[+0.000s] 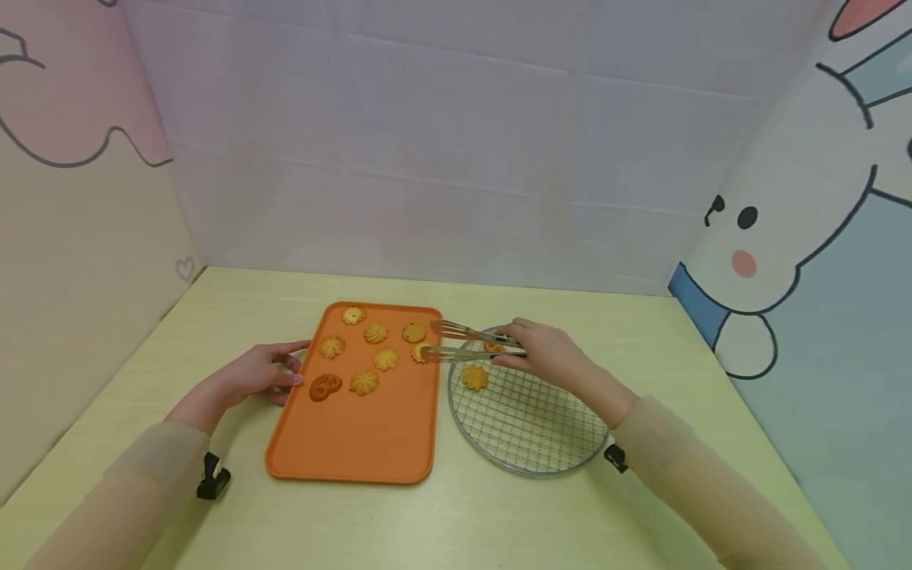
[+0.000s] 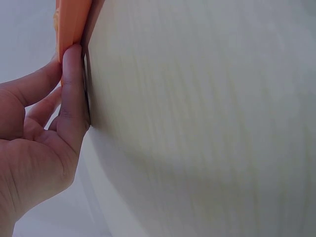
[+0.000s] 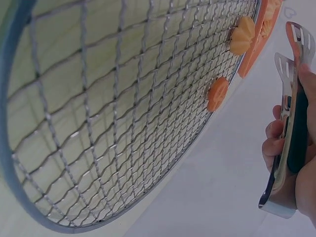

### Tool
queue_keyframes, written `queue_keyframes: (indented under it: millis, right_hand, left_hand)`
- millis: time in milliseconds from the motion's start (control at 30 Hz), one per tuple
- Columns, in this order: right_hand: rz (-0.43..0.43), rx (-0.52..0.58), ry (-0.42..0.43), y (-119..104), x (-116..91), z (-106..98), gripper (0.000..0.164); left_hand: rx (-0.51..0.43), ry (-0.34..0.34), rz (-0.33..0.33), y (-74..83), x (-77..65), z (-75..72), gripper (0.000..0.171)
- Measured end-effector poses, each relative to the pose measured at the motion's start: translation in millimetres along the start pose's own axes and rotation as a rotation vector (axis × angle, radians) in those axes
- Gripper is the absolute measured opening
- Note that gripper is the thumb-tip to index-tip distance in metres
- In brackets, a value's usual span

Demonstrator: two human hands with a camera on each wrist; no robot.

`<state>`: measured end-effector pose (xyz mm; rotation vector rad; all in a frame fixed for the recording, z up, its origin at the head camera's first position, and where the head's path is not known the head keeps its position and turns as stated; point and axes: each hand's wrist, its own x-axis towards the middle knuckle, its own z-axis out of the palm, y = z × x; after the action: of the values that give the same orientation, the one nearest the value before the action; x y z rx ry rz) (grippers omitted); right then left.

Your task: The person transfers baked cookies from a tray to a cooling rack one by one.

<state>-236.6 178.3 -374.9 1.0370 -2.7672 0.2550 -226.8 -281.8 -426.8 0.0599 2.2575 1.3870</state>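
Observation:
My left hand (image 1: 260, 376) pinches the left rim of an orange tray (image 1: 356, 451), fingertips right at its edge in the left wrist view. Several cookies lie on the tray, among them a pretzel-shaped cookie (image 1: 325, 387) and a swirled cookie (image 1: 376, 332). In my right hand (image 1: 545, 352) is a pair of metal tongs (image 3: 291, 128) with dark grips, arms spread and nothing between the tips. The tips reach left over the tray's right edge, overlapping a round cookie (image 1: 419, 353) in the head view.
Right of the tray lies a round wire rack (image 1: 534, 419) on the pale table (image 1: 342, 530). It bears a flower-shaped cookie (image 1: 475, 378) and a pretzel-shaped cookie (image 3: 217, 94), partly hidden behind the tongs in the head view. A wall (image 1: 456, 142) rises behind.

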Motion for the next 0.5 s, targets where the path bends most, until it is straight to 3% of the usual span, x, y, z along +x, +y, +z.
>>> queue_keyframes:
  millis: [500]
  right_hand:
    - [-0.012, -0.05, -0.079, -6, 23, 12, 0.042]
  left_hand:
    - [-0.016, -0.004, -0.001, -0.1, -0.2, -0.9, 0.074]
